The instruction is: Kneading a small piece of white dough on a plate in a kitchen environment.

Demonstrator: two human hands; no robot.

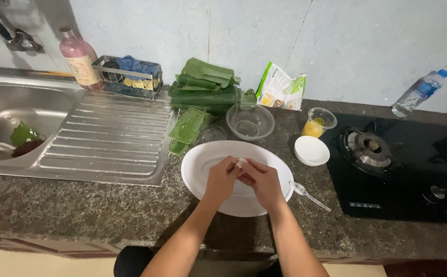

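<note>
My left hand (220,181) and my right hand (264,183) meet over a white plate (203,163) on the granite counter. Between the fingertips of both hands is a small white piece (242,162), too small to identify. A clear plastic spoon (308,194) lies at the plate's right rim. Behind the plate stand a clear glass bowl (250,121) and a smaller clear dish (214,134). Folded green banana leaves (203,88) are stacked at the wall, with cut leaf strips (187,126) lying beside the plate.
A small white bowl (311,150) and a plastic cup of yellow liquid (316,123) sit right of the plate. A black gas stove (387,169) fills the right side, with a water bottle (418,93) behind it. The steel sink (13,118), drainboard (110,137), pink bottle (81,60), sponge rack (129,76) and a green-white packet (281,88) are also here.
</note>
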